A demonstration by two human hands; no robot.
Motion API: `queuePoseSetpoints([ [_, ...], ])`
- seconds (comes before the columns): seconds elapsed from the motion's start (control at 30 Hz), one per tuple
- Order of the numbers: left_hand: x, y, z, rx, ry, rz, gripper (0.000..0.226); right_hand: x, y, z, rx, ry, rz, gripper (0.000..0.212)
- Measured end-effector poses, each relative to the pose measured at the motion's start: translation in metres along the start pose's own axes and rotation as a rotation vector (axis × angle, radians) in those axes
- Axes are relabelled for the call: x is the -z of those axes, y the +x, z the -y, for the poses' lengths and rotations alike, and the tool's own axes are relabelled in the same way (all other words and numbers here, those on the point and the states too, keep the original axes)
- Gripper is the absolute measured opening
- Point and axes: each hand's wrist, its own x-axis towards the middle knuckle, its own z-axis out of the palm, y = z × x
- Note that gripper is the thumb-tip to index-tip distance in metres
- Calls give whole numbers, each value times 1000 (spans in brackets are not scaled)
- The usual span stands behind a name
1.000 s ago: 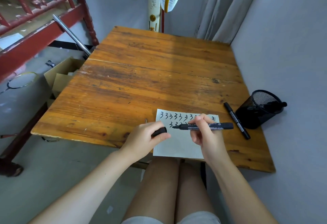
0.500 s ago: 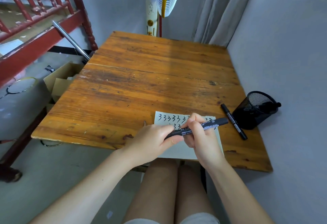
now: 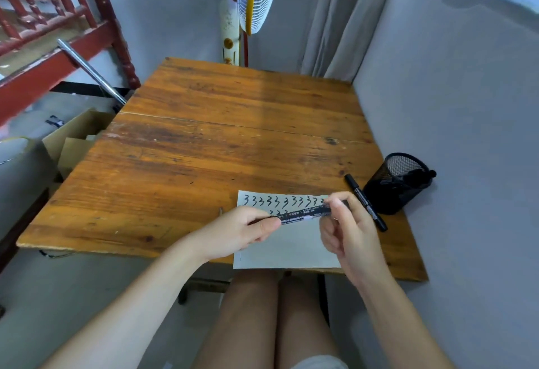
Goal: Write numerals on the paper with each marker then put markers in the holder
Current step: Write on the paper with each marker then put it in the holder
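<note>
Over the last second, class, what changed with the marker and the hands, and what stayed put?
The left hand, which held the cap apart, brought it onto the marker and now grips that end; the right hand shifted to pinch the far end. The paper, the spare marker and the mesh holder stayed put.

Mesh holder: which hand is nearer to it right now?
Right. The right hand pinches the held marker's end just short of the mesh holder, beside the marker lying on the table. The left hand grips the opposite end, farther away.
</note>
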Motion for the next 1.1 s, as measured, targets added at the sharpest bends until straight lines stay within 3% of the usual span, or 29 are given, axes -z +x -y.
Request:
queuePoseSetpoints([
  [0.1,-3,3,21,4,-28,-147,47,34,5,28,159,-238,-164,22],
  [0.2,-5,3,53,-15,346,-433,29,78,21,61,387,-403,-493,16],
  [0.3,-8,0,66,-83,740,-551,39,112,42,73,420,-777,-676,13],
  [0.4,-11,1,69,-136,865,-551,38,123,61,55,274,-1097,-634,20],
  [0.5,-10,3,71,-153,879,-559,33,127,73,33,134,-1213,-515,26],
  [0.6,-9,3,72,-156,875,-570,27,127,75,32,60,-1288,-501,37],
  [0.67,-10,4,71,-156,882,-573,26,122,67,35,110,-1282,-554,38],
  [0.73,-10,4,70,-147,887,-570,26,112,51,33,294,-1186,-618,25],
  [0.8,-11,4,71,-145,885,-566,27,105,36,16,346,-1123,-581,15],
  [0.97,-11,4,71,-132,875,-561,28,110,28,-54,-119,-1220,-380,32],
  [1.03,-11,3,70,-124,872,-559,28,111,31,-65,-178,-1214,-388,33],
  [1.1,-12,3,70,-121,867,-562,28,107,33,-63,-121,-1102,-441,28],
])
